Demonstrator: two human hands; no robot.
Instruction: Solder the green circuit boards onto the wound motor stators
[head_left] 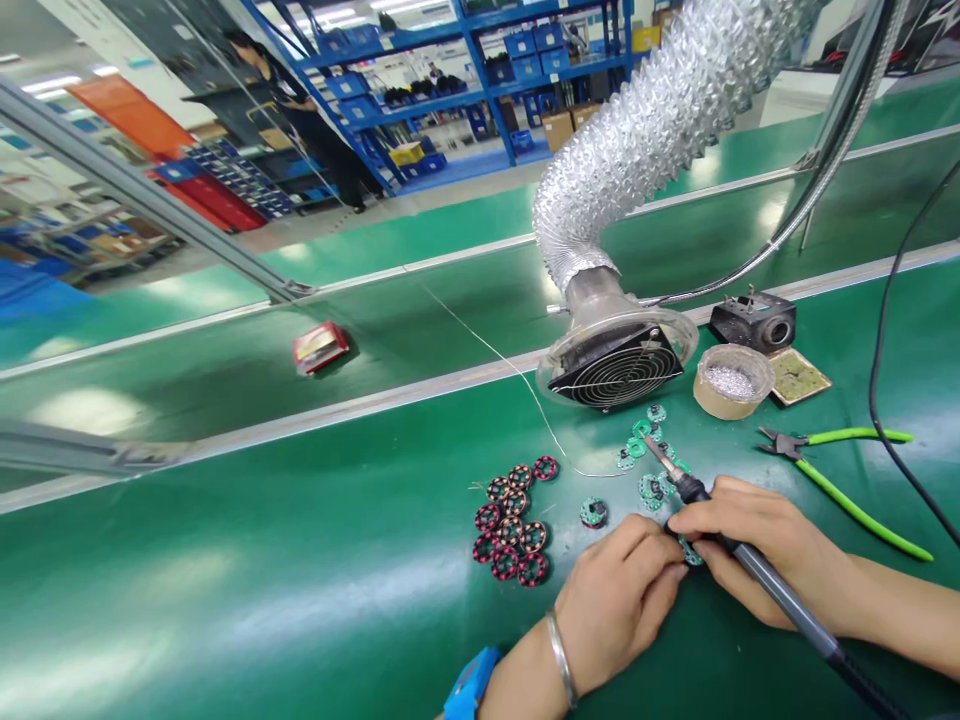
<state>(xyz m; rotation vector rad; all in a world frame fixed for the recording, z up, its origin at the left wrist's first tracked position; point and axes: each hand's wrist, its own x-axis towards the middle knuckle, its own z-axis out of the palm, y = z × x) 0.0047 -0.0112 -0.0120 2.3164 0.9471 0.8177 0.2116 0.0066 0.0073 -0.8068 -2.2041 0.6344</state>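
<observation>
Landmark: the round wire-grilled fume fan (616, 372), clear plastic rim, hanging off a crinkled silver foil duct (660, 120). Smooth green matte desk (225, 580) underneath.

Right hand (757, 545) is sitting just in front of the fan, fingers curled in a clenched pen-style grip around the soldering iron (720, 535): dark slim barrel, thin metal tip pointing up toward the fan. Wrist is lying low, forearm running off to the right.

Left hand (619, 600) is resting in front of the fan, knuckles up, metal bangle and blue band on the wrist. Fingertips are pinching together on a small green ring board (690, 552), mostly hidden, so probably grasping it; it is touching the iron's barrel.

More small green ring boards (643, 440) are lying scattered right below the fan. Cluster of copper-wound coils (514, 525) with red-black rims is sitting left-front of the fan. Thin solder wire (517, 375) is trailing left of the fan. Green-handled cutters (840, 465) are lying right of the fan, near a tape roll (731, 380).
</observation>
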